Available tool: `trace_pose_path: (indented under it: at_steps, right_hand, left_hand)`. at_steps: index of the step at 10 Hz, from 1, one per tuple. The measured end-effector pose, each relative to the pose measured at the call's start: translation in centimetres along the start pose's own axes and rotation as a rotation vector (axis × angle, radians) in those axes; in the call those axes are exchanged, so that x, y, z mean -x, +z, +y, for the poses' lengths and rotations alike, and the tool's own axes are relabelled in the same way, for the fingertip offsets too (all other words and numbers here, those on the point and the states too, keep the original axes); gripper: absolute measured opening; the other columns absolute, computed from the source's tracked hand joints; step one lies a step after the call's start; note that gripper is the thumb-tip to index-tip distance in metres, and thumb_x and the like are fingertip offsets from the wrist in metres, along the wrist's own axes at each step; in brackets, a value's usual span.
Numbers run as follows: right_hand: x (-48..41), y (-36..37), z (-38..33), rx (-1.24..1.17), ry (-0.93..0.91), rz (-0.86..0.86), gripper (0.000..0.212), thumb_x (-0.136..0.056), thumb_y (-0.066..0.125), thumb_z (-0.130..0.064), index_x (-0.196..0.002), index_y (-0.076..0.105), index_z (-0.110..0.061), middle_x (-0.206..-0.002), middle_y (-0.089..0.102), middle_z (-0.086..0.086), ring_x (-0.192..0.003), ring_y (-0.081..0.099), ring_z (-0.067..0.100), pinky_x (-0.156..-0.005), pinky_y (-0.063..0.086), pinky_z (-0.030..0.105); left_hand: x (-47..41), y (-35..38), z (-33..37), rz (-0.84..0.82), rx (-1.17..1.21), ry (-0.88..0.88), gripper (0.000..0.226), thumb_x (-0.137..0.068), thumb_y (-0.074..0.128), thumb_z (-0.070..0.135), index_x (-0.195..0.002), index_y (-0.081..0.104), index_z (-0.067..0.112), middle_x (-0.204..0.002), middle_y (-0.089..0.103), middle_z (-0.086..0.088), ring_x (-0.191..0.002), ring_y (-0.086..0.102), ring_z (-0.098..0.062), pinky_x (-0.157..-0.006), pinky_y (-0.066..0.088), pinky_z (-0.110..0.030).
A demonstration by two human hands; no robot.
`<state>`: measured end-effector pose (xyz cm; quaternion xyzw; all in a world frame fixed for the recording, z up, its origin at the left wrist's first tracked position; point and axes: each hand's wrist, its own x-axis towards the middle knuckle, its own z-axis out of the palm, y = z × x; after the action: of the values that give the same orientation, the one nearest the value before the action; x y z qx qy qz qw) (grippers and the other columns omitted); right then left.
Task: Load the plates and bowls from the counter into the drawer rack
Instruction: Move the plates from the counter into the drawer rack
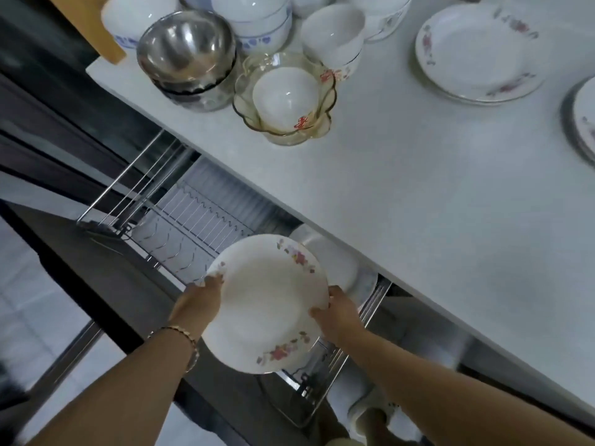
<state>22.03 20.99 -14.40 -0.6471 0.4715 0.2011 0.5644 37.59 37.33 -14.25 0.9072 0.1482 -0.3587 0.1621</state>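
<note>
Both my hands hold one white plate with pink flowers (267,300) over the open drawer rack (193,226). My left hand (203,297) grips its left rim and my right hand (335,312) grips its right rim. Behind this plate, other white plates (335,262) stand in the wire rack under the counter's edge. On the white counter (418,188) sit a stack of flowered plates (476,53), steel bowls (190,56), an amber glass bowl (280,98) with a white bowl inside, and several white bowls (335,33).
Another plate stack (582,117) is cut off at the right edge. A wooden object (93,27) leans at the counter's far left corner. The rack's left slots (167,243) hold nothing. Dark cabinet fronts and a tiled floor lie to the left.
</note>
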Motion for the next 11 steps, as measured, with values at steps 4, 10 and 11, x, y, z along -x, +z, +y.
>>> trace_pose_path:
  at_steps: [4, 10, 11]
  right_hand:
    - [-8.2, -0.1, 4.9, 0.12, 0.3, 0.236, 0.05, -0.089, 0.05, -0.007, -0.136, 0.034, -0.002, -0.136, 0.041, 0.021, -0.121, 0.045, 0.036, -0.091, 0.039, 0.032]
    - [-4.0, -3.0, 4.9, 0.181, 0.156, 0.043, 0.049, -0.089, 0.044, -0.006, -0.137, 0.039, -0.012, -0.138, 0.045, 0.013, -0.125, 0.046, 0.029, -0.099, 0.04, 0.029]
    - [-1.2, -4.6, 4.3, 0.336, 0.063, -0.068, 0.041, -0.092, 0.042, -0.01, -0.133, 0.045, -0.011, -0.136, 0.047, 0.012, -0.124, 0.048, 0.026, -0.098, 0.041, 0.026]
  left_hand:
    - [-6.8, 10.6, 6.0, -0.149, -0.022, 0.085, 0.04, -0.091, 0.044, 0.022, -0.127, 0.043, 0.004, -0.125, 0.058, -0.019, -0.112, 0.056, -0.036, -0.085, 0.044, -0.036]
    - [-0.3, 12.0, 9.1, -0.255, -0.33, 0.191, 0.035, -0.09, 0.043, 0.008, -0.123, 0.043, 0.0, -0.124, 0.052, -0.016, -0.107, 0.054, -0.026, -0.085, 0.047, -0.033]
    - [3.8, 10.6, 9.6, -0.339, -0.38, 0.293, 0.018, -0.09, 0.04, 0.003, -0.075, 0.048, 0.009, -0.082, 0.05, -0.005, -0.073, 0.048, -0.013, -0.062, 0.038, -0.023]
